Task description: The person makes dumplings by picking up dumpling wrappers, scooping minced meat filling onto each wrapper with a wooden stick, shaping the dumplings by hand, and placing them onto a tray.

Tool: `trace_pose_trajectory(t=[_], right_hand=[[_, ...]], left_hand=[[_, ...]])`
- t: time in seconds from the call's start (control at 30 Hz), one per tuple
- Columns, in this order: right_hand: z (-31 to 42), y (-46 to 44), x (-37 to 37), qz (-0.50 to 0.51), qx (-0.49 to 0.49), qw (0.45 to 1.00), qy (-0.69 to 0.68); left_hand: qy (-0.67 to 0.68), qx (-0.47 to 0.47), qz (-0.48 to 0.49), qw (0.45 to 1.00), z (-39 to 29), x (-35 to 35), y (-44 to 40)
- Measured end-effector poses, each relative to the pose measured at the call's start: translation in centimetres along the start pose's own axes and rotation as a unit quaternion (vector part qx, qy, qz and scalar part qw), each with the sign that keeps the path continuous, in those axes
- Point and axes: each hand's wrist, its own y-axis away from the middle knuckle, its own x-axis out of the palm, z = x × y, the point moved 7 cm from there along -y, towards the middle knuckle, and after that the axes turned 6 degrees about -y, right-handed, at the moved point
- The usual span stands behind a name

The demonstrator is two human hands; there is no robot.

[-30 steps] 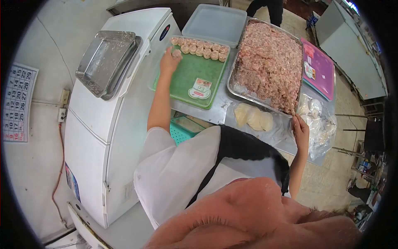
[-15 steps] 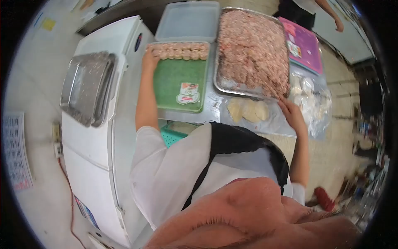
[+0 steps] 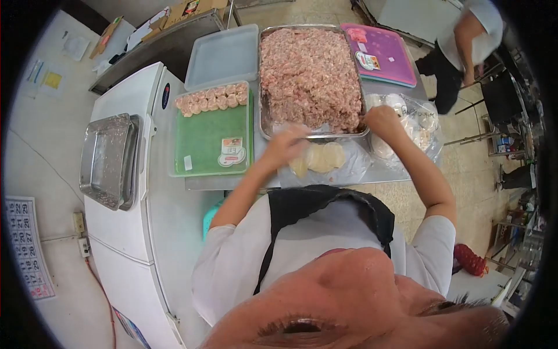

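Note:
My left hand (image 3: 285,146), smeared by motion, is over the near left corner of the metal tray, close to the stack of round pale-yellow dough wrappers (image 3: 326,157). Whether it holds anything is hidden by blur. At the tray's right edge is my right hand (image 3: 383,121), its fingers curled closed; what they grip cannot be made out. Ground meat filling (image 3: 311,75) is heaped in the metal tray (image 3: 267,125). To the left, rows of meat-filled dumplings (image 3: 210,99) line the far end of a green tray (image 3: 203,139) bearing a sticker.
An empty translucent container (image 3: 224,57) sits behind the green tray. A purple lid (image 3: 386,55) lies at far right, with bagged white rounds (image 3: 407,125) nearer me. Metal pans (image 3: 107,160) rest on a white freezer (image 3: 122,227) at left. Another person (image 3: 459,55) stands beyond the table.
My left hand has left the dumpling row and come right, toward the wrappers. My right hand stays by the tray's near right corner, now more curled. The view has shifted.

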Motion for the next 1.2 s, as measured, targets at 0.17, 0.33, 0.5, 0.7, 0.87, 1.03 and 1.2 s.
trace_pose_trajectory(t=[0.17, 0.33, 0.5, 0.7, 0.87, 1.03, 1.2], right_hand=[[0.1, 2.4, -0.2, -0.018, 0.021, 0.997, -0.075], [1.4, 2.9, -0.2, -0.053, -0.008, 0.994, -0.096], [1.5, 3.2, 1.1, -0.049, -0.016, 0.993, -0.102], [-2.4, 2.3, -3.9, -0.043, -0.067, 0.996, -0.042], [-1.1, 0.2, 0.0, -0.058, -0.089, 0.99, -0.095], [0.9, 0.8, -0.3, -0.119, -0.152, 0.967, -0.167], [1.5, 0.6, -0.8, 0.013, -0.098, 0.991, -0.088]], left_hand=[[-0.1, 0.123, 0.077, 0.984, -1.2, 13.8, -0.6], [-0.199, 0.123, 0.054, 0.971, -1.2, 14.3, -0.3], [-0.205, 0.064, -0.05, 0.975, -1.3, 10.5, 1.2], [-0.234, -0.063, -0.166, 0.956, -0.9, 6.2, 4.5], [-0.168, -0.084, -0.169, 0.968, 0.7, 8.4, 6.0], [0.056, -0.253, -0.222, 0.94, 6.2, 7.1, 7.9], [0.438, -0.281, -0.379, 0.765, 6.3, 2.7, 8.0]])
